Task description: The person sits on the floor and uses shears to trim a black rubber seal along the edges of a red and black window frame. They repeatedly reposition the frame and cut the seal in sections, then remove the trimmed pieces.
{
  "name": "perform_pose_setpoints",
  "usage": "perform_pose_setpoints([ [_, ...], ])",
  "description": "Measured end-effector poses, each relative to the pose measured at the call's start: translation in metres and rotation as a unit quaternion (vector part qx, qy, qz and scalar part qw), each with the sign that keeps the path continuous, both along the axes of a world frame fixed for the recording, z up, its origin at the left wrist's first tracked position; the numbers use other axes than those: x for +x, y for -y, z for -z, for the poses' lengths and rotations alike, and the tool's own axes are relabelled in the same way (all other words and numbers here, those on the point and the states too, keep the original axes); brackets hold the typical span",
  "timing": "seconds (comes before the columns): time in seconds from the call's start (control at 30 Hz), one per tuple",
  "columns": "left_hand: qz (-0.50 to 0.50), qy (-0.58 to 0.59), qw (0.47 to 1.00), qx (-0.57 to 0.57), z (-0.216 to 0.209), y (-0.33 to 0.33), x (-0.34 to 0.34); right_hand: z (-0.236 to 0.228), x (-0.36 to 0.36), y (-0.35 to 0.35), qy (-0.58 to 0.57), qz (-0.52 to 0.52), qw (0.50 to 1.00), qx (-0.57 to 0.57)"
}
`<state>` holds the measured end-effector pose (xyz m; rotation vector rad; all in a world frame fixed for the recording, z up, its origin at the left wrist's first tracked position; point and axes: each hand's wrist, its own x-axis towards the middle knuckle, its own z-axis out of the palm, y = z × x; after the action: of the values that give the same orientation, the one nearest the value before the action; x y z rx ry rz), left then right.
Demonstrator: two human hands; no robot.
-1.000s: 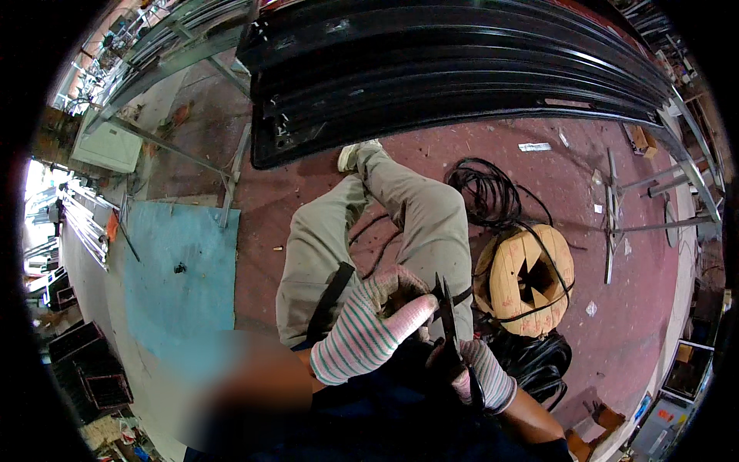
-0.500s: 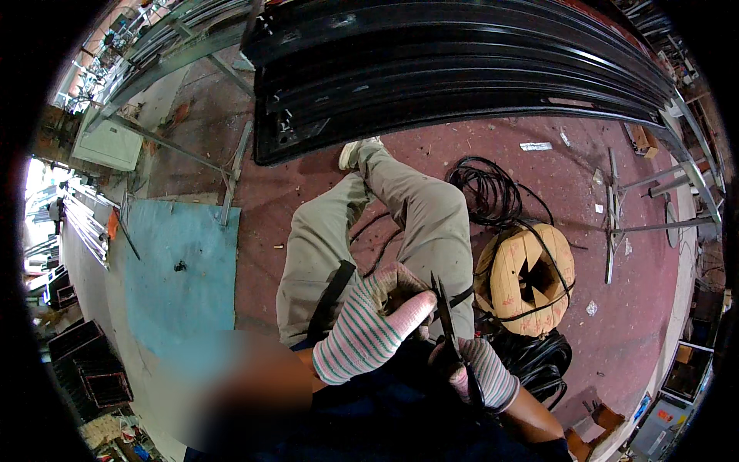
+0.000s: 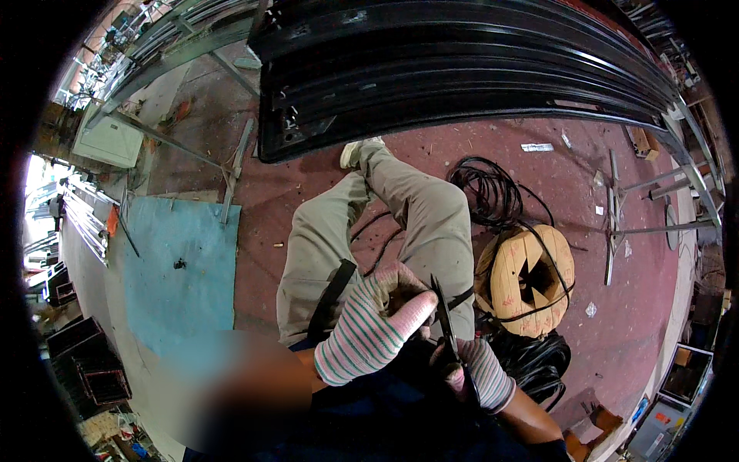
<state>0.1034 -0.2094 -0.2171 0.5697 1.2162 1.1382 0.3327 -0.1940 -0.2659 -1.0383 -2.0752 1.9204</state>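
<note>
Left hand (image 3: pixel 366 331): in a striped glove, thumb and fingers curled toward each other beside the blades; whether they pinch anything cannot be told.
Right hand (image 3: pixel 483 376): gloved, fingers clamped on the scissors.
Scissors (image 3: pixel 446 314): above the lap, dark blades pointing away from the body.
Black strip (image 3: pixel 336 294): across the left thigh, beside the left glove.
Spool (image 3: pixel 502 277): on the reddish floor (image 3: pixel 608 339), right of the legs.
Cable coil (image 3: pixel 481 189): just beyond the spool.

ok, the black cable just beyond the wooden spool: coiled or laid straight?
Coiled, loosely: the black cable lies in overlapping loops on the reddish floor.
</note>
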Motion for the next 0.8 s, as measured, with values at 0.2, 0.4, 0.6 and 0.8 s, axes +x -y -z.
perform_pose_setpoints([
  [0.2, 0.005, 0.001, 1.0, -0.004, 0.002, 0.001, -0.001, -0.006, -0.001, -0.001, 0.018, 0.003, 0.999, -0.031],
  [0.4, 0.007, 0.002, 1.0, -0.009, 0.003, 0.001, -0.002, 0.004, 0.002, 0.0, -0.013, 0.002, 1.0, -0.013],
  [0.6, 0.017, -0.017, 1.0, 0.003, 0.001, -0.001, -0.001, 0.004, 0.004, -0.005, -0.059, -0.014, 0.998, -0.036],
  [0.8, 0.015, -0.015, 1.0, 0.005, -0.003, -0.002, -0.002, 0.005, 0.008, -0.004, -0.025, -0.018, 0.997, -0.064],
])
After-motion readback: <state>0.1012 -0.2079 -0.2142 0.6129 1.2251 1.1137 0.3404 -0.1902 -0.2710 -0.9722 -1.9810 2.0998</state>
